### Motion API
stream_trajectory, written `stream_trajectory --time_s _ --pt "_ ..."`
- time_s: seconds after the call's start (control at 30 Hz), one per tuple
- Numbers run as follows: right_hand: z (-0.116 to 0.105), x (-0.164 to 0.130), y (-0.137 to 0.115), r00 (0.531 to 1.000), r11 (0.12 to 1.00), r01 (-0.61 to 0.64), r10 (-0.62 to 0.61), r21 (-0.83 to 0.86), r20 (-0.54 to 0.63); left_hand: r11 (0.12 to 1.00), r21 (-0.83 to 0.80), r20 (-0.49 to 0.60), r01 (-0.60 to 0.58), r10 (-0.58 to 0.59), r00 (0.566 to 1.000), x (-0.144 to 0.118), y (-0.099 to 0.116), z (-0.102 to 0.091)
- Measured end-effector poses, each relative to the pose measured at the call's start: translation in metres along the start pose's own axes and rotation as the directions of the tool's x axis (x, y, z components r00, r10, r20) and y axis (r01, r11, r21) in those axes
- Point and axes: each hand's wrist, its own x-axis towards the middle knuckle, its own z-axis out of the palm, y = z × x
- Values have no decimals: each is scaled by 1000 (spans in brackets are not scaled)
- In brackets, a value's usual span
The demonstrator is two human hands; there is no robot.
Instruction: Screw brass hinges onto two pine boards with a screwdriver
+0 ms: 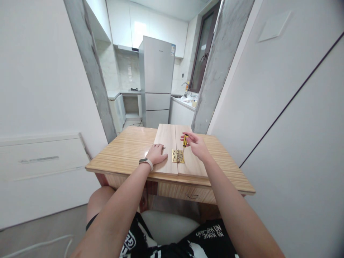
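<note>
Two pale wooden boards lie edge to edge, a left board (166, 134) and a right board (192, 168). A brass hinge (174, 156) spans the seam between them, one leaf on each. In my right hand (197, 146) is a screwdriver (185, 140) with a yellow and black handle. Its shaft points down and the tip meets the hinge's right leaf. My left hand (156, 154) rests flat on the left board, fingers stretched out. A small dark thing (164, 147), too small to make out, shows by its fingertips.
Beneath the boards is a striped wooden table (120, 147) with a drawer handle (191, 196) at the front. A white wall (282, 107) rises close on the right. Past the table stand a fridge (158, 68) and a sink faucet (185, 86).
</note>
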Motion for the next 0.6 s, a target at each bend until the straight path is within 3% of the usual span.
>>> stream_trajectory --time_s 0.3,0.6 --pt "2 3 5 989 999 26 -30 -28 -144 1000 -1 10 8 -8 1000 -1 3 -4" --pt "3 5 8 961 960 43 -116 -278 -251 1000 3 11 9 -9 1000 1 2 -2"
